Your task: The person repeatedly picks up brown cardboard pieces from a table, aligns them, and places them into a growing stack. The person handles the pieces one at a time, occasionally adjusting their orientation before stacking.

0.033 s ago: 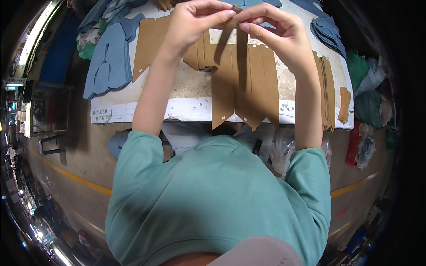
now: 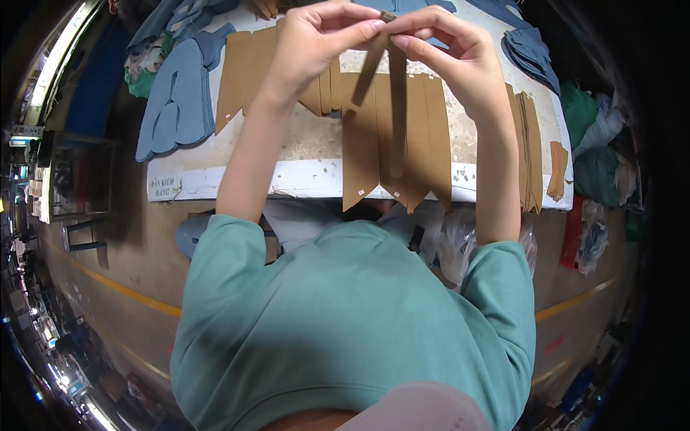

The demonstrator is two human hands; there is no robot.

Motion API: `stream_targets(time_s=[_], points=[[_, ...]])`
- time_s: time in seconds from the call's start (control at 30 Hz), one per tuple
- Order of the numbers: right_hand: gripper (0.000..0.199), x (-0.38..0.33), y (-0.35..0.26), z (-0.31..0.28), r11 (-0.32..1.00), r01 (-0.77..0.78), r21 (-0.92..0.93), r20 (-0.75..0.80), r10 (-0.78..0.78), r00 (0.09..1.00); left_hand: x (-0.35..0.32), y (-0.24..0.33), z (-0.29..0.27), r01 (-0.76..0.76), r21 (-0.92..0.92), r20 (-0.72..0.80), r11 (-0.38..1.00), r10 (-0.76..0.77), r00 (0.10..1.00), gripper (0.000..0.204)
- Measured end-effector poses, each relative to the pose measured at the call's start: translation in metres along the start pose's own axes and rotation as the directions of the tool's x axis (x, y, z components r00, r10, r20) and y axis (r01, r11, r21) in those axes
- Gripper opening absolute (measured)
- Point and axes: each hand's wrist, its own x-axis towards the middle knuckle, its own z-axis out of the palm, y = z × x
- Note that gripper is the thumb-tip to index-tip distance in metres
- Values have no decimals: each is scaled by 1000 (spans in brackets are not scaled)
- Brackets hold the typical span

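My left hand (image 2: 313,39) and my right hand (image 2: 456,50) meet over the far part of the table, thumbs and fingers pinching a narrow brown fabric strip (image 2: 398,93) at its top. Two lengths of the strip hang down from the pinch, the right one longer. Behind and below them lie overlapping brown cut fabric panels (image 2: 361,154) with pointed ends and small white stickers, reaching past the table's near edge. More brown panels (image 2: 235,68) lie to the left, partly hidden by my left arm.
The worktable (image 2: 305,140) has a white front edge. Blue cut pieces (image 2: 176,93) are stacked at its left, another blue stack (image 2: 532,54) at far right. Brown panels (image 2: 530,144) and small orange-brown pieces (image 2: 557,172) lie right. Clear plastic bags (image 2: 458,248) sit beneath the near edge.
The hanging lengths of the strip have swung slightly to the right, and the longer one shows lower down. Both hands keep their pinch, nearly in place.
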Motion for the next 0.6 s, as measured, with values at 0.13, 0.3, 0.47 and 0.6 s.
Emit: stream_targets(time_s=[0.13, 0.3, 0.47, 0.6], points=[[20, -11, 13, -7, 983, -98, 153, -102, 114, 988, -5, 13, 27, -62, -80, -76, 995, 56, 996, 15], [23, -18, 17, -12, 980, -32, 194, -204, 73, 976, -8, 12, 44, -21, -95, -89, 995, 13, 996, 16], [25, -18, 14, -18, 977, 14, 215, -298, 52, 953, -9, 16, 55, -49, -67, -102, 997, 42, 994, 17], [26, -21, 13, -21, 975, 25, 219, -324, 48, 945, -8, 18, 62, -39, -57, -105, 998, 33, 994, 17]])
